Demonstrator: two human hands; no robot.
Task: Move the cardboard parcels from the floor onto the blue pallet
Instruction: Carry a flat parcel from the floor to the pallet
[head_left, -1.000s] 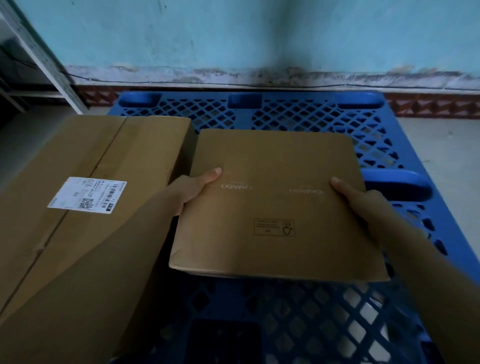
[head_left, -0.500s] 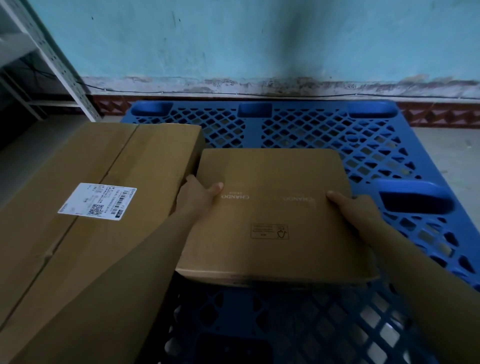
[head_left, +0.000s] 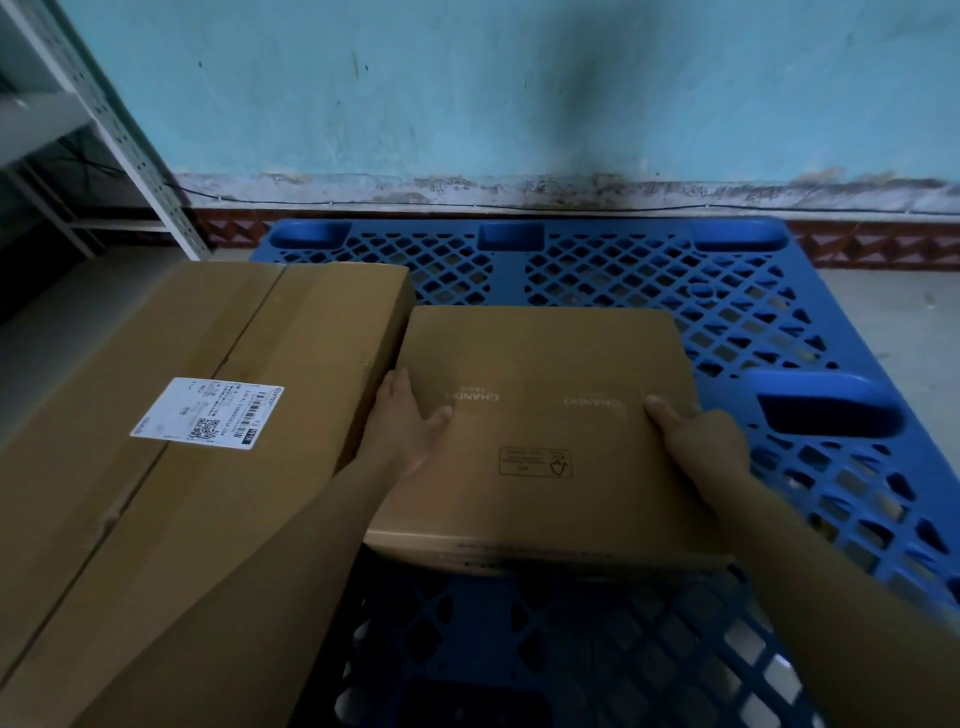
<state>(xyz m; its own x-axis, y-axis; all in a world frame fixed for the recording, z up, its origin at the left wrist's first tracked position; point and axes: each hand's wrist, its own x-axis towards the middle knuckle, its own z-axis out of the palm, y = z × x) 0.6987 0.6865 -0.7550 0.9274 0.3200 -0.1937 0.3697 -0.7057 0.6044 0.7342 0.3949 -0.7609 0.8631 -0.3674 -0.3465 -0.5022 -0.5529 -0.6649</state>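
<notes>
The flat cardboard parcel (head_left: 540, 431) lay between the two hands, over the middle of the blue pallet (head_left: 727, 312). Whether its underside touched the plastic grid could not be told. The left hand (head_left: 405, 431) gripped its left edge, thumb laid across the top face and fingers turned down the side, in the narrow gap beside the large cardboard carton (head_left: 208, 493). The right hand (head_left: 701, 436) gripped the right edge the same way, thumb on top, with its fingers hidden over the side. Both forearms reached in from the near side.

There were two cardboard parcels in view: the flat one in the hands and the large carton just to its left, which covered the pallet's left part. There was one pallet.

The flat parcel's top bore the word "CHANDO" twice, printed upside down to the camera. Nearer the person it had a boxed mark, its small print too fine to read. One white shipping label (head_left: 208, 413) was stuck on the carton's top, carrying a QR code, a barcode and small illegible text.

Behind the pallet stood a turquoise wall (head_left: 467, 93), with a metal shelf upright (head_left: 130, 140) at the far left.
</notes>
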